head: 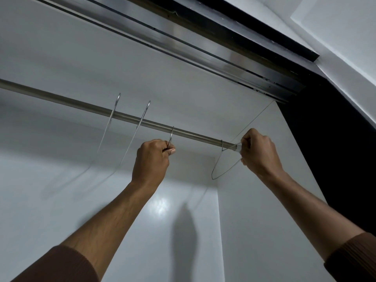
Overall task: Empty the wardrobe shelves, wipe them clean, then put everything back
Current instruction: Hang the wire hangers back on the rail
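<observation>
1. Viewed from below, looking up into a white wardrobe (254, 200). Metal hanging rail (91, 107) ran from 9 o'clock toward 3 o'clock, ending at the right side panel.
2. Four bare wire hangers noted on the rail, no garments on any. Two hangers (110, 119) hung free at about 10 o'clock of frame centre, blurred lower down.
3. Left hand (151, 159) found at centre frame, just below the rail. Fingers (168, 151) curled tight and pinching the neck of the third hanger (171, 135), its hook over the rail.
4. Right hand (258, 151) found at 3 o'clock of the left hand, at the rail's end by the side panel. Fingers (247, 143) closed on the wire of the fourth hanger (222, 165), whose hook looped the rail and whose body hung below at 7 o'clock of that hand.
5. Brown sleeves (61, 265) pushed up both forearms. Dark door track (234, 64) overhead at 1 o'clock.
6. Step judged: hangers in hand at a bare rail, so either the last of the emptying or the first of the restocking. Not determinable from this view; no cloth or shelf contents seen.
7. Next move judged: if removing, lift each hook clear of the rail and carry both down together; if replacing, release and let each settle. Thin wire liable to snag or swing; steady lift advised.
</observation>
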Demonstrator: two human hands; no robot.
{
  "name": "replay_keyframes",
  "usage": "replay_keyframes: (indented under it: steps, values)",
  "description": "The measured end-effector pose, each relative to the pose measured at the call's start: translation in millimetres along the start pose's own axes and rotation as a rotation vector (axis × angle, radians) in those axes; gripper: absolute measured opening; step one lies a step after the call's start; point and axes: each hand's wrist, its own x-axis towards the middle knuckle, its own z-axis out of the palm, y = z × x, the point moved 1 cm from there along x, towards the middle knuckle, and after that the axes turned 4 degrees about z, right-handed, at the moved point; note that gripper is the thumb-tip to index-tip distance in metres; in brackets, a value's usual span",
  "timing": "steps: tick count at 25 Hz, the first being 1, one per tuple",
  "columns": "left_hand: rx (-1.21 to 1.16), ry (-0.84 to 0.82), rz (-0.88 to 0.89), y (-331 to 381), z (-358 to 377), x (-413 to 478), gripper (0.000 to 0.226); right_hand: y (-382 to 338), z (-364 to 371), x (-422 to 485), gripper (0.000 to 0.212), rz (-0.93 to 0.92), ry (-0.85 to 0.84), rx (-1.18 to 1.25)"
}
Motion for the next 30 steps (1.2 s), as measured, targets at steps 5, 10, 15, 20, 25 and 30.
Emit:
replay_keyframes:
  steps: [5, 10, 15, 20, 25, 30]
  values:
    - [0.038, -0.048, -0.037, 7.1, -2.3, -6.6, 0.025, -9.3, -9.5, -7.7, 0.031, 0.008, 0.125, -0.156]
    - [0.135, -0.042, 0.102, 18.4, -27.4, -18.4, 0.042, -38.2, -11.7, -15.3, 0.018, -0.086, 0.246, 0.051]
    - [0.268, 0.150, 0.505, 34.9, -82.6, -24.4, 0.024, -120.8, -2.0, -28.2, 0.009, -0.202, 0.296, 0.495]
    - [0.254, 0.376, 0.197, 5.5, -127.8, 11.2, 0.061, -199.6, 22.8, -63.5, 0.014, -0.191, 0.207, 0.778]
    - [0.173, 0.141, -0.022, -20.1, -149.6, 38.4, 0.094, -215.5, 74.6, -98.3, 0.043, 0.180, -0.094, 1.013]
    - [0.320, -0.047, 0.073, -26.5, -167.6, 57.5, 0.068, -211.0, 105.7, -91.0, 0.066, 0.391, -0.330, 0.973]
